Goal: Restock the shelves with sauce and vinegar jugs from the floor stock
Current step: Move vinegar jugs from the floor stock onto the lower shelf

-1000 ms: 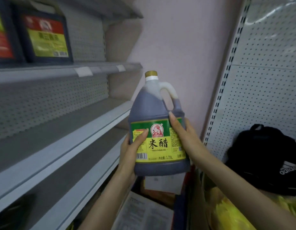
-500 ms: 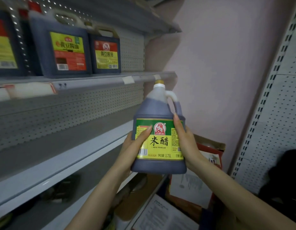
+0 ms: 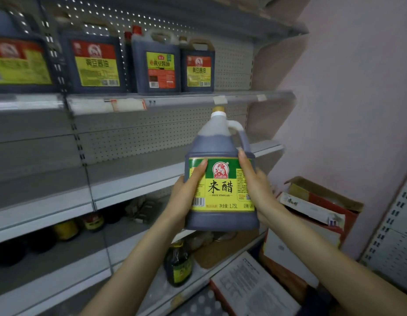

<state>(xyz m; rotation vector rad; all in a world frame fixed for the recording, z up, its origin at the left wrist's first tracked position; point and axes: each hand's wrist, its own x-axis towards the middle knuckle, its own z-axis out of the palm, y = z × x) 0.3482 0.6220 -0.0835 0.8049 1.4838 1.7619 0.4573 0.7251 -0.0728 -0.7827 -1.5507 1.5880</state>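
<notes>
Dark plastic jug with a gold cap (image 3: 220,142), yellow-and-green front label:
- centre: 米醋, with RICE VINEGAR beneath;
- bottom edge: 净含量: 1.75L (the brand line under the red portrait logo is too small to read).

Grey metal upper shelf (image 3: 186,99):
- dark square jug with a red-and-yellow label (image 3: 96,65): 黄豆酱油;
- red-capped dark jug with a green, yellow and red label (image 3: 160,69): 黄豆酱油;
- smaller dark jug with a red-and-yellow label (image 3: 198,69): 黄豆酱油.

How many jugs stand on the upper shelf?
4, left to right: far-left jug, cut by the frame; second jug; red-capped third jug; fourth jug. More may hide off-frame.
</notes>
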